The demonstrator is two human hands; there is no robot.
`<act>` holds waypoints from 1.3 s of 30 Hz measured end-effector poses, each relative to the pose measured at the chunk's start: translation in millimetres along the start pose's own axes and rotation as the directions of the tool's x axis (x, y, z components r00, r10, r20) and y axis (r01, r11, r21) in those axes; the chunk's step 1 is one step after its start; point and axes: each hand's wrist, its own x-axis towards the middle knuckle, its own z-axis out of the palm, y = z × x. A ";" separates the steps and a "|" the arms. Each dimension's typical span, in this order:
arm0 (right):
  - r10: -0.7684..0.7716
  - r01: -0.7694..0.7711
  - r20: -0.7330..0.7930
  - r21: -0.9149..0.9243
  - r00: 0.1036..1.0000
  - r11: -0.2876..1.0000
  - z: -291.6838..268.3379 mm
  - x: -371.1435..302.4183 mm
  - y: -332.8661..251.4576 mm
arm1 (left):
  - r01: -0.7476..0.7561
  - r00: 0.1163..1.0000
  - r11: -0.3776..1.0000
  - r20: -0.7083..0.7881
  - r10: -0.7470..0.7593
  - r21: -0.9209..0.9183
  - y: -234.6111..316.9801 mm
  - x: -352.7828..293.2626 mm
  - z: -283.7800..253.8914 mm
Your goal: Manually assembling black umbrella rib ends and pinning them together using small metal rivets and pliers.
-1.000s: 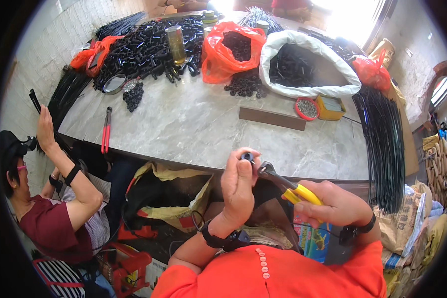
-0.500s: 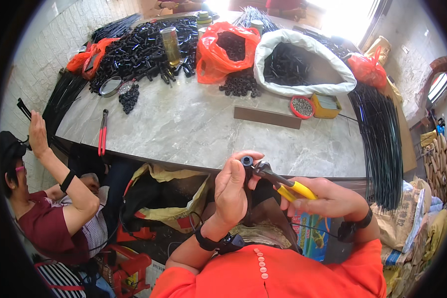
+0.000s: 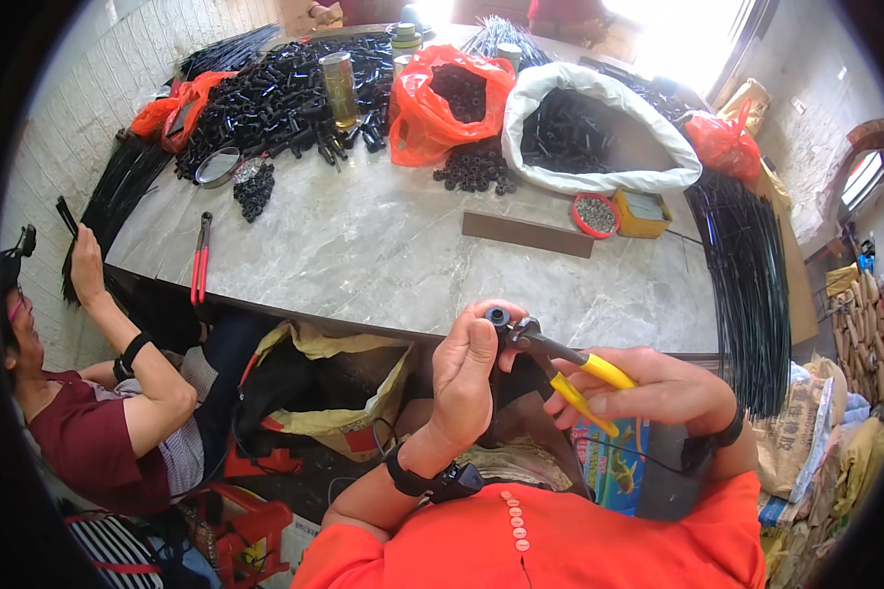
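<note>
Upright in my left hand (image 3: 461,381) is a black tubular part (image 3: 498,317) with a round, hollow-looking top, pinched between thumb and fingers just past the table's near edge. My right hand (image 3: 676,385) is wrapped around yellow-handled pliers (image 3: 609,371). Their dark jaws are at the right side of the tubular part, close to my left fingertips; whether they bite on anything is hidden. The two handles stand apart. Below my left fingers a dark length hangs down, partly covered by the hand.
On the grey table (image 3: 363,255) lie a dark flat bar (image 3: 526,234), a red dish of small metal pieces (image 3: 596,215), a yellow box (image 3: 642,211) and red-handled pliers (image 3: 201,259). Behind are black parts, a red bag (image 3: 417,128) and a white sack (image 3: 653,177). A co-worker (image 3: 98,432) sits left.
The pliers' handles have spread wider, the lower one swinging down. My left hand and the tubular part have shifted slightly right. The co-worker's raised hand appears lower.
</note>
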 end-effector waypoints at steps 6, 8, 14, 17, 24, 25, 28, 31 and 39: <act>0.000 -0.003 0.044 0.062 0.999 0.998 -5.3 -0.8 -6.2 | -0.040 0.999 0.999 0.024 0.040 0.026 -2.9 -1.2 -2.3; -0.013 0.009 0.076 0.052 0.997 0.999 -7.6 -0.3 -8.2 | -0.065 0.998 0.992 0.031 0.062 0.111 -3.8 -1.8 -3.6; 0.033 -0.036 0.074 0.030 0.997 0.999 -5.9 -1.9 -19.4 | -0.049 0.999 0.972 0.012 0.047 0.230 1.3 -3.1 0.6; 0.064 -0.065 0.052 0.024 0.997 0.998 -2.9 -2.2 -22.9 | -0.061 0.998 0.952 -0.002 0.064 0.299 4.0 -3.3 4.6; 0.039 -0.043 -0.031 -0.155 0.999 0.987 9.6 -2.0 -26.3 | -0.132 0.986 0.915 -0.045 0.161 0.380 -5.0 -5.4 10.1; 0.044 -0.050 -0.040 -0.163 0.998 0.985 10.5 -1.2 -27.7 | -0.132 0.984 0.909 -0.061 0.169 0.395 -5.8 -5.4 10.8; 0.055 -0.064 -0.051 -0.184 0.997 0.981 12.4 1.6 -31.6 | -0.135 0.980 0.904 -0.080 0.182 0.407 -6.6 -4.6 10.5; 0.065 -0.072 -0.043 -0.180 0.997 0.981 12.6 3.0 -31.4 | -0.136 0.978 0.906 -0.092 0.187 0.400 -4.7 -4.4 10.6; -0.060 0.056 -0.002 -0.333 0.998 0.941 -2.1 -1.2 -28.4 | -0.050 0.999 0.982 0.027 0.046 0.183 -6.9 3.0 -9.0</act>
